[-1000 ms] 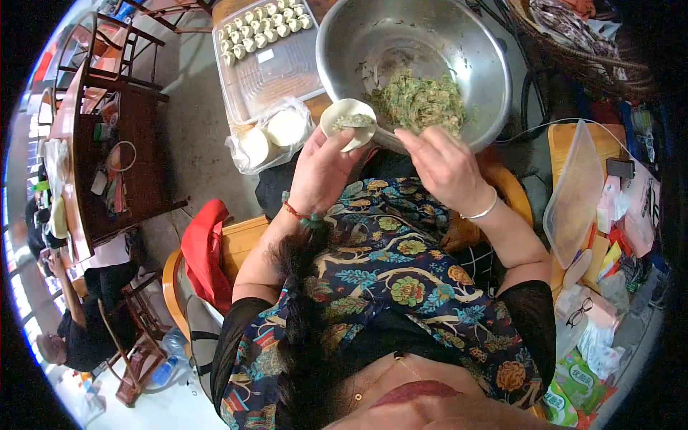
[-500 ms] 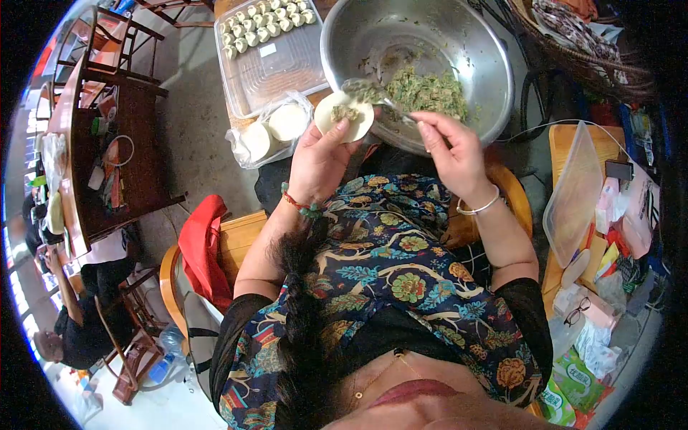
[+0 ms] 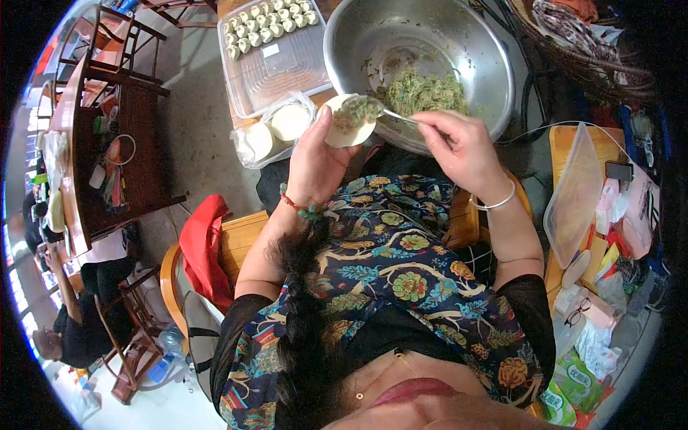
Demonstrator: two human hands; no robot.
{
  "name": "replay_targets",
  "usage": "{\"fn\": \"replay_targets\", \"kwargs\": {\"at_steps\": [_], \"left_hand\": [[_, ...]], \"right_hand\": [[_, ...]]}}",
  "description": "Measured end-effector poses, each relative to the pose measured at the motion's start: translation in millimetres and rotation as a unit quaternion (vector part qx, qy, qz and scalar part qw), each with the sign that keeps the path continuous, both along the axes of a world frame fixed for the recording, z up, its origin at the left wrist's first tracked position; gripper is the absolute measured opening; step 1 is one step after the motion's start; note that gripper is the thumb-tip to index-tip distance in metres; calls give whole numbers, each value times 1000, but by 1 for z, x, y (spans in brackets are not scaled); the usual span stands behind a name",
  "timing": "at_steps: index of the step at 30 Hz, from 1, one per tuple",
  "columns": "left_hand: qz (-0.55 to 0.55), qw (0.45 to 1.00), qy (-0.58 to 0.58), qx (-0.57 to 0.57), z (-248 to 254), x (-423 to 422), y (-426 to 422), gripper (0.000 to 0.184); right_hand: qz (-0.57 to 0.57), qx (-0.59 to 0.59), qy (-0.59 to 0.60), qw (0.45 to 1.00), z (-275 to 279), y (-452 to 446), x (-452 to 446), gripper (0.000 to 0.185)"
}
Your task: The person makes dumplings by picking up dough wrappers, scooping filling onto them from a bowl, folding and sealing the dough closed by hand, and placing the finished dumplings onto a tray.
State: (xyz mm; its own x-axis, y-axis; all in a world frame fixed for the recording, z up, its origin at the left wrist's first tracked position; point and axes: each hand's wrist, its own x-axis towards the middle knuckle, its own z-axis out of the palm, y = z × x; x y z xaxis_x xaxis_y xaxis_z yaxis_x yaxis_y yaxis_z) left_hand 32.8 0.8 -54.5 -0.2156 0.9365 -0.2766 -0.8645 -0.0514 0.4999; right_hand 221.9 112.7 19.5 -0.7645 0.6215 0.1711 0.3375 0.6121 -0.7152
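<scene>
In the head view my left hand holds a round dumpling wrapper from below, thumb at its left edge. My right hand pinches the handle of a metal spoon. The spoon's bowl is over the wrapper, with green filling on it. Some filling also lies on the wrapper; whether the spoon touches it I cannot tell. Just beyond both hands stands a large metal basin with more chopped green filling. Stacks of pale wrappers sit in a plastic bag left of the wrapper.
A clear plastic tray with rows of folded dumplings lies at the back left. On the right a bench carries a plastic lid, glasses and packets. Another person sits far left by a wooden table.
My left thumb has moved off the filling to the wrapper's left edge. The spoon's bowl has shifted down over the wrapper, and my right hand has moved slightly right.
</scene>
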Motion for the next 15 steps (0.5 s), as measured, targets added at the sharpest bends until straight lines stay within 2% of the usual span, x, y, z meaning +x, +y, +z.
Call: {"fn": "replay_targets", "kwargs": {"at_steps": [6, 8, 10, 15], "left_hand": [[3, 1000, 28, -1, -6, -2, 6, 44], [9, 1000, 22, -5, -13, -1, 6, 44], [6, 1000, 26, -11, -22, -2, 7, 44], [24, 998, 61, -2, -24, 1, 7, 50]], "right_hand": [[-71, 39, 45, 996, 13, 21, 22, 14], [-86, 72, 2, 994, 15, 36, 41, 15], [-60, 183, -109, 975, 11, 49, 64, 16], [-6, 219, -218, 951, -14, 67, 109, 14]]}}
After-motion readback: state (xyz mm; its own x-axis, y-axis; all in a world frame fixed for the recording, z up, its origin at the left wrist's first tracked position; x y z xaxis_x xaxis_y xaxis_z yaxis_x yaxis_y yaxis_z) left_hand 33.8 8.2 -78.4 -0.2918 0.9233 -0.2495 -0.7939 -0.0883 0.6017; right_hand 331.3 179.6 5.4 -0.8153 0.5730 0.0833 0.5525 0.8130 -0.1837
